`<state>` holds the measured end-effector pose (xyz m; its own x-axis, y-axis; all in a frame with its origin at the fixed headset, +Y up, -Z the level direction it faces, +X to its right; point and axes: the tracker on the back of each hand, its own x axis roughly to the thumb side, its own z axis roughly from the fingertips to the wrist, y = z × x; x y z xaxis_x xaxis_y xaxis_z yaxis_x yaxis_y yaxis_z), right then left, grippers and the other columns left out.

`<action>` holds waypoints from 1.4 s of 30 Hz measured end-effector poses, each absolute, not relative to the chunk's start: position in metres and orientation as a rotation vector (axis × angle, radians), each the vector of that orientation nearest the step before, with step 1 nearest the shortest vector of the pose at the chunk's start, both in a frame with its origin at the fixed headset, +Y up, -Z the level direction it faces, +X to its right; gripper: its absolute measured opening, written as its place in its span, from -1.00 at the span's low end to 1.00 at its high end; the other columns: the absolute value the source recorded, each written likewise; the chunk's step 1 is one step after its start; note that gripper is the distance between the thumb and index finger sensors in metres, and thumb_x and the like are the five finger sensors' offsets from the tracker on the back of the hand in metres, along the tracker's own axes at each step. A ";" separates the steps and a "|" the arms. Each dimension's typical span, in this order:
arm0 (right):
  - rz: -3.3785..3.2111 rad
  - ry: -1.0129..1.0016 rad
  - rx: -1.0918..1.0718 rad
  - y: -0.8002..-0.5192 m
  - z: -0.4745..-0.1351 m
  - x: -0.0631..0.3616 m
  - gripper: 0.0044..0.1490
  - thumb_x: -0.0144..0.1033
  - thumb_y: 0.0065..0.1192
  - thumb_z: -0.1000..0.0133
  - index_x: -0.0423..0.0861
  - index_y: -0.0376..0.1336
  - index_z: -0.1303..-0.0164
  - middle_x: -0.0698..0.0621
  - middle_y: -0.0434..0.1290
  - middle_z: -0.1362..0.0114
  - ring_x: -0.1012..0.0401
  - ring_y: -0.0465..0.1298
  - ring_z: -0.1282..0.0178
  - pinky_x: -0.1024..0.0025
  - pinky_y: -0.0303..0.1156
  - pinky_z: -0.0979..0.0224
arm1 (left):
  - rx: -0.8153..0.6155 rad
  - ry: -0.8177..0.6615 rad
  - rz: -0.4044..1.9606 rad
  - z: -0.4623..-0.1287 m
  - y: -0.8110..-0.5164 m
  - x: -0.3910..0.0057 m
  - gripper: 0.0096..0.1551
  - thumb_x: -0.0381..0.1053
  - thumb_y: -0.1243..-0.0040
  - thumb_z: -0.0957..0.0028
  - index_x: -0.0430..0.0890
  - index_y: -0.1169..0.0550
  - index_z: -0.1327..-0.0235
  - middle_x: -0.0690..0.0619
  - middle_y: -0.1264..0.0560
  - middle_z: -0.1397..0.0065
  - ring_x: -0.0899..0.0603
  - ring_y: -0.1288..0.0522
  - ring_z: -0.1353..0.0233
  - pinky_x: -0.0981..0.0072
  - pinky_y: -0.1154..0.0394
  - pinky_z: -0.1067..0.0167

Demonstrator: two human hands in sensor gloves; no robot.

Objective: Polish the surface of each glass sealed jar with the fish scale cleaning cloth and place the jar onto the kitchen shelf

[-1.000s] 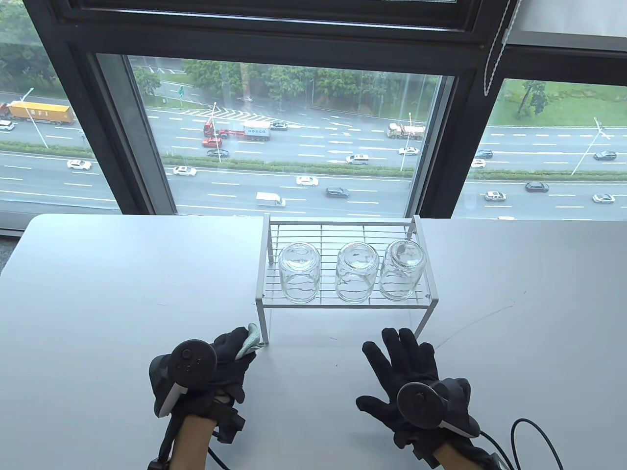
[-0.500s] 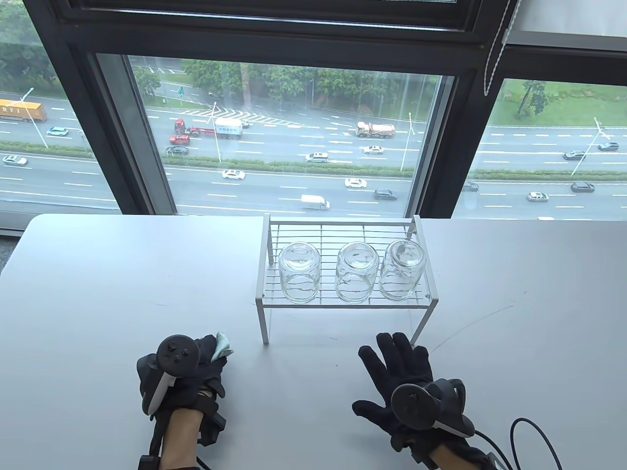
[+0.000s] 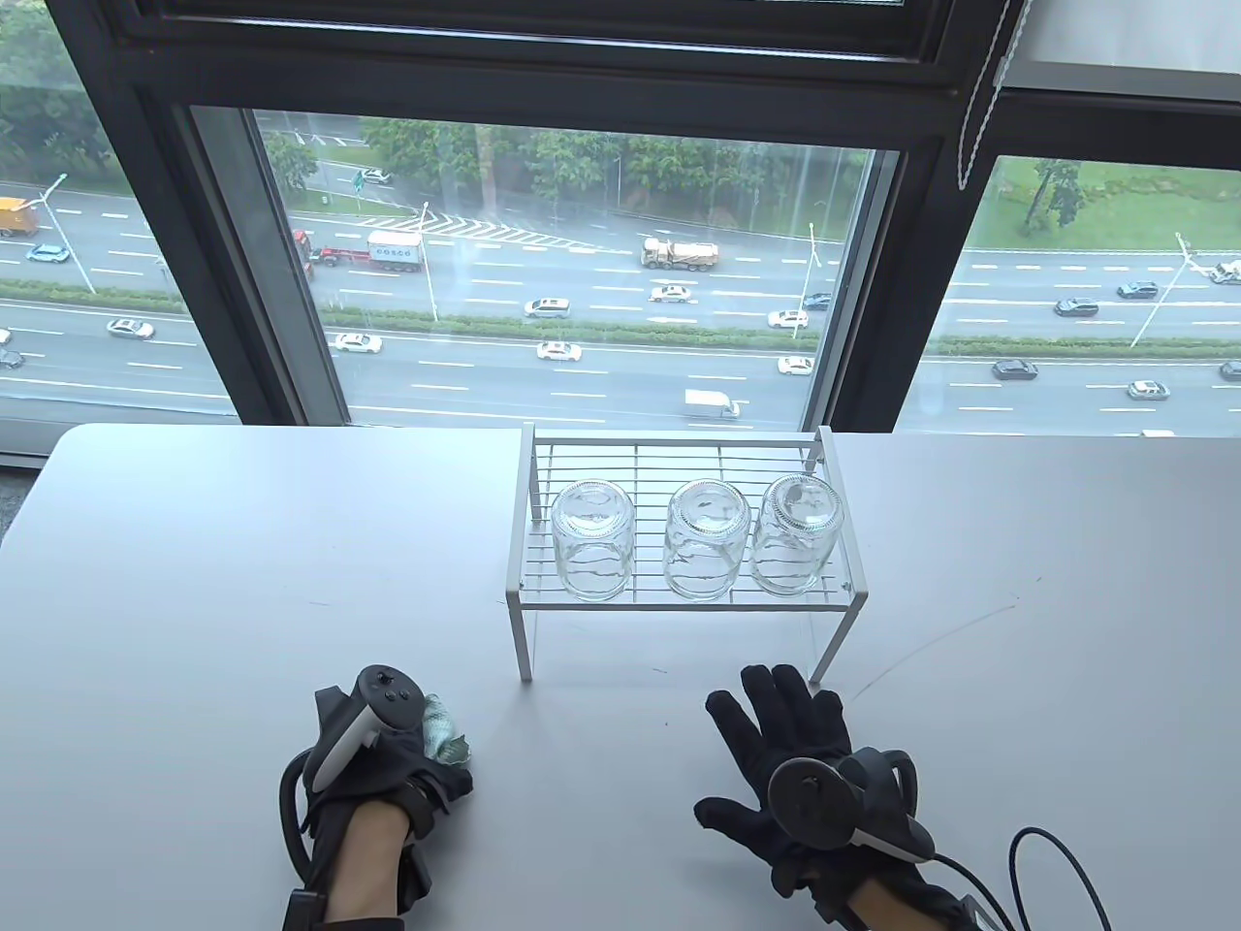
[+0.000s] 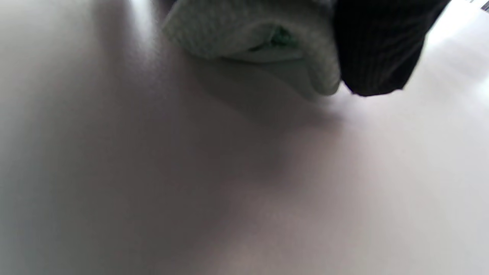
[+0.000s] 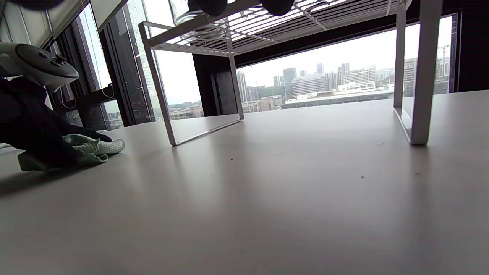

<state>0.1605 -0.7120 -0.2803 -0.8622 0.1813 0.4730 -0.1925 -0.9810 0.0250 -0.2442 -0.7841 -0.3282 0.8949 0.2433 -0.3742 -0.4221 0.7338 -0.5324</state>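
Three clear glass jars [image 3: 591,543] [image 3: 706,538] [image 3: 800,531] stand mouth-down in a row on the white wire kitchen shelf [image 3: 524,582]. My left hand [image 3: 427,761] lies on the table, left of and nearer than the shelf's front left leg, fingers curled round the bunched pale green cloth [image 3: 448,734]. The left wrist view shows the cloth [image 4: 252,42] pressed to the tabletop beside a black fingertip [image 4: 378,46]. My right hand [image 3: 785,713] rests flat with fingers spread, just in front of the shelf's right leg, holding nothing. From the right wrist, the cloth [image 5: 95,149] peeks from under the left hand [image 5: 34,130].
The shelf [image 5: 420,76] stands on thin legs with open room beneath it. A black cable [image 3: 1057,853] loops from my right wrist at the table's near right. Large windows run behind the white table [image 3: 194,582].
My left hand has drawn the cloth back from the shelf's front left leg toward me and lowered it onto the table. The right hand slid slightly nearer. The jars stayed put.
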 end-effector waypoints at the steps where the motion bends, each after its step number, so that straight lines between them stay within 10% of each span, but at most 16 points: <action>1: 2.857 -0.033 0.722 -0.712 -0.280 0.160 0.22 0.56 -0.09 0.09 0.15 -0.19 -0.72 -0.16 -0.24 -0.81 -0.20 -0.23 -0.74 -0.39 -0.22 -0.57 | -0.642 0.289 0.372 -0.328 -0.783 -0.244 0.30 0.46 -0.32 0.08 0.02 0.13 -0.64 -0.16 0.33 -0.75 -0.43 0.35 -0.71 -0.41 0.17 -0.48; 23: 2.845 -0.059 0.705 -0.711 -0.286 0.160 0.23 0.56 -0.09 0.09 0.13 -0.20 -0.72 -0.15 -0.26 -0.81 -0.20 -0.25 -0.74 -0.39 -0.24 -0.58 | 0.002 -0.097 0.498 -0.299 -0.694 -0.197 0.04 0.51 -0.12 0.03 0.03 -0.23 -0.66 -0.31 -0.02 -0.78 -0.55 0.07 -0.67 -0.51 0.07 -0.40; 42: 2.859 -0.091 0.660 -0.709 -0.294 0.168 0.23 0.55 -0.08 0.10 0.14 -0.19 -0.72 -0.15 -0.25 -0.81 -0.20 -0.25 -0.74 -0.39 -0.24 -0.58 | -0.010 -0.451 0.487 -0.279 -0.718 -0.090 0.12 0.56 -0.02 0.01 0.06 0.02 -0.69 -0.26 0.17 -0.79 -0.51 0.25 -0.69 -0.53 0.17 -0.37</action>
